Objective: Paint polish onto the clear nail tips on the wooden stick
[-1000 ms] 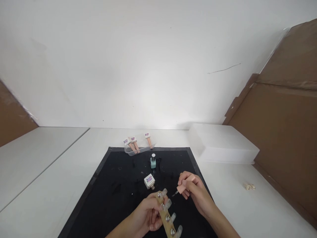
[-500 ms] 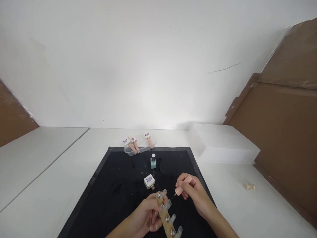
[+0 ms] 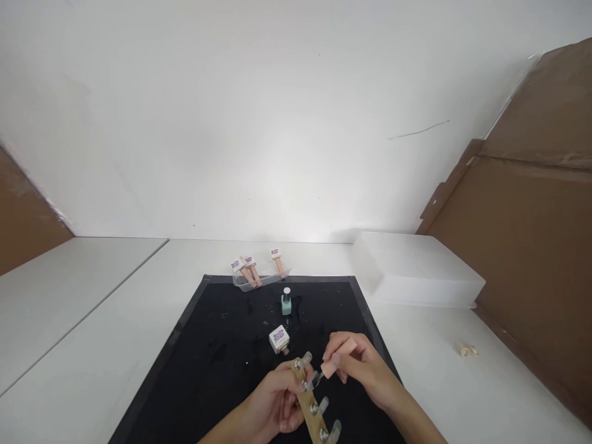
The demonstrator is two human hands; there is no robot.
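My left hand is closed around a wooden nail tip stand, which carries several clear false nail tips on round metal studs. Between the fingers of my right hand is a nail polish brush with a pink cap handle. Its thin bristle end is at the second nail tip from the top and seems to touch it. Just beyond my left hand, a white square nail polish bottle lies on its side without its cap, the neck pointing toward me.
A black mat covers the middle of the white table. Farther back stand a small teal bottle and a clear tray with pink-capped polish bottles. At right are a white box and small beige rings.
My right hand has moved slightly left, bringing the brush from beside the second nail tip onto it. The left hand and the stand stay nearly in place.
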